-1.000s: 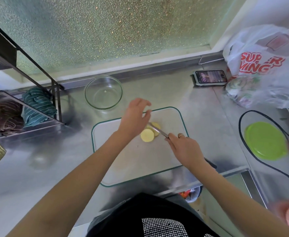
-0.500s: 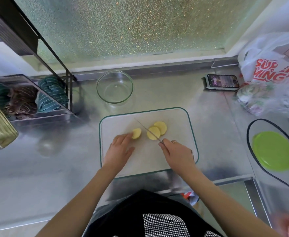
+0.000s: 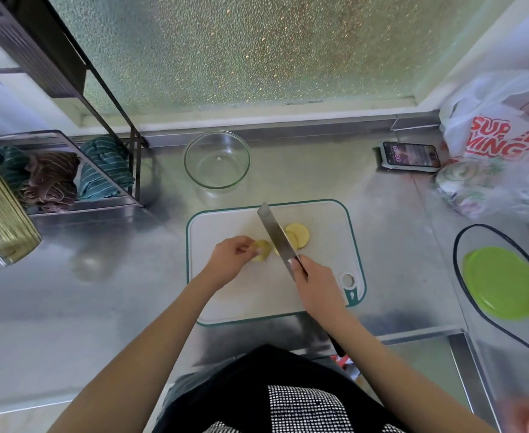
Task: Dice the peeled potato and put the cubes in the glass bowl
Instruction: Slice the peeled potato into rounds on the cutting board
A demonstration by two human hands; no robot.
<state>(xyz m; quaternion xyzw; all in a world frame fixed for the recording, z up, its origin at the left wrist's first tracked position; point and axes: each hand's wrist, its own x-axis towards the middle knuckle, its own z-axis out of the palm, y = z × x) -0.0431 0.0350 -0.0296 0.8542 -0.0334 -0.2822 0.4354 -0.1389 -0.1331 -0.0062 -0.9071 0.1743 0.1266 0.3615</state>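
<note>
Change: half a second back the knife (image 3: 277, 238) sat edge-on as a thin line on the board; now its flat side shows, tip pointing toward the glass bowl (image 3: 217, 160). The left hand (image 3: 230, 259) was lying flat next to the potato piece (image 3: 261, 250), and now the fingers are curled onto it.
Left grip: fingertips pinch the near-left potato piece, which sits on the cutting board (image 3: 325, 232).
Right grip: right hand (image 3: 314, 283) clenched round the knife handle, forefinger out along the top of the blade.
Hard to see: the handle is pretty much buried in the fist. The blade covers part of the potato slices (image 3: 299, 234), so can't say how many there are, looks like two overlapping. Whether the blade touches the board, no idea.
Potato: pale yellow, peeled, in round slices, no cubes. All on the board, mid-top area, slices just right of the blade.
Bowl: clear, standing just beyond the board on the steel counter (image 3: 100, 292), only a tiny speck inside.
</note>
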